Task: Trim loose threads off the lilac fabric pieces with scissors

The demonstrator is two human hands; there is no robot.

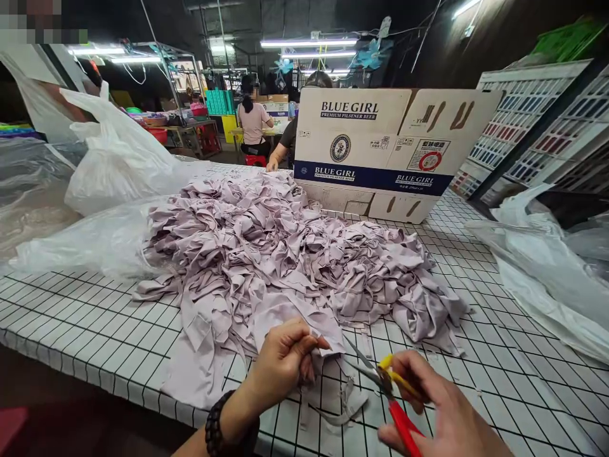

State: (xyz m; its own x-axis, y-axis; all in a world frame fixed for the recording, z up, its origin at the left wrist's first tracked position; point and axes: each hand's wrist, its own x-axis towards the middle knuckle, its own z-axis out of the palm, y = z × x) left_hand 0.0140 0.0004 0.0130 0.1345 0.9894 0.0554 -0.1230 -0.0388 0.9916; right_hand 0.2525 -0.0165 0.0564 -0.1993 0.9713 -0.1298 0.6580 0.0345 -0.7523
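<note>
My left hand (288, 358) is closed in a pinch on the edge of a pale mauve fabric piece (290, 311), which lies against a large heap of the same cloth. Scissors (383, 377) with one yellow and one red handle are in my right hand (440, 403). Their blades are apart and point toward the fabric edge near my left fingertips. Below the blades, narrow fabric scraps (349, 403) lie on the checked tablecloth. The big fabric heap (266, 235) spreads across the middle of the table.
A large cardboard box (361, 146) stands behind the heap at the right. White plastic bags (118, 158) sit at the left, and more plastic bags (537, 254) at the right edge. Across the table, another person's hand (273, 164) rests by the heap. Farther back sits a person (254, 120).
</note>
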